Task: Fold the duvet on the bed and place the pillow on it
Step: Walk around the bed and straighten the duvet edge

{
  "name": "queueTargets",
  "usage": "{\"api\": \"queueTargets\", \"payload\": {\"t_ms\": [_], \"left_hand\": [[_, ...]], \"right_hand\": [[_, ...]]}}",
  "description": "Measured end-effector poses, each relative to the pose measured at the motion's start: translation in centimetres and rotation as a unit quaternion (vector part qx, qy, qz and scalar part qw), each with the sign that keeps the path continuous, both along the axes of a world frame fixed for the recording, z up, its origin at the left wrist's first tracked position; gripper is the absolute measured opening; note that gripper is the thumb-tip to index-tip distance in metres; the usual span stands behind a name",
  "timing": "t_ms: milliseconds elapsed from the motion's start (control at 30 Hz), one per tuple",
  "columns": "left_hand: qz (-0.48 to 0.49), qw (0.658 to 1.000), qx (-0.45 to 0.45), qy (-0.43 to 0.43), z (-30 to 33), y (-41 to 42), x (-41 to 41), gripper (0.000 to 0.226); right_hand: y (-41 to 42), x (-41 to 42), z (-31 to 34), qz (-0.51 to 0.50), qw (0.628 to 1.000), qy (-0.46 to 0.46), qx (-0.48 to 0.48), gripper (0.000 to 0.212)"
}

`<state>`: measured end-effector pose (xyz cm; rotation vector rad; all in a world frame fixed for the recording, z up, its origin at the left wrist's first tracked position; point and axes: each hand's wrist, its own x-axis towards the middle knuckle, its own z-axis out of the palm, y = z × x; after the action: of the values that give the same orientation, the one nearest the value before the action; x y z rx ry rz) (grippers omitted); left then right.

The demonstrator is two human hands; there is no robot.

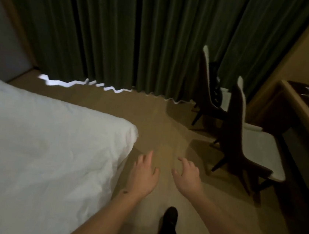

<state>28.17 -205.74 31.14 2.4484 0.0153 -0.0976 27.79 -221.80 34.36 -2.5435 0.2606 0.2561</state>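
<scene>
A white duvet (37,142) covers the bed on the left, its corner hanging over the bed's near right edge. My left hand (144,175) hovers over the floor just right of that corner, fingers relaxed and spread, holding nothing. My right hand (187,176) is beside it, also loose and empty. No pillow is in view.
Dark green curtains (139,38) hang along the far wall. Two dark chairs with white seats (252,147) stand at the right beside a wooden desk (303,118) with papers. Beige floor (159,121) runs between bed and chairs. My foot in a black sock (170,220) is below.
</scene>
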Motion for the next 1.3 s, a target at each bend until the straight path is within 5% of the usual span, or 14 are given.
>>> {"api": "queueTargets", "payload": {"t_ms": [367,633,1000,1300], "left_hand": [[0.194,0.981,-0.028,0.002,-0.5,4.0,30.0,0.06],[0.381,0.921,-0.075,0.007,-2.9,10.6,44.3,0.058],[0.53,0.844,-0.075,-0.007,-4.1,23.3,66.5,0.06],[0.659,0.751,-0.007,-0.037,-0.4,35.3,75.9,0.06]], "right_hand": [[1.4,37.2,-2.5,0.156,0.987,0.007,0.029,0.053],[10.1,57.4,-4.4,0.311,0.949,0.037,0.049,0.051],[28.9,85.5,-4.1,0.527,0.849,0.031,0.001,0.056],[49.5,98.4,-1.6,0.661,0.748,0.028,0.063,0.056]]}}
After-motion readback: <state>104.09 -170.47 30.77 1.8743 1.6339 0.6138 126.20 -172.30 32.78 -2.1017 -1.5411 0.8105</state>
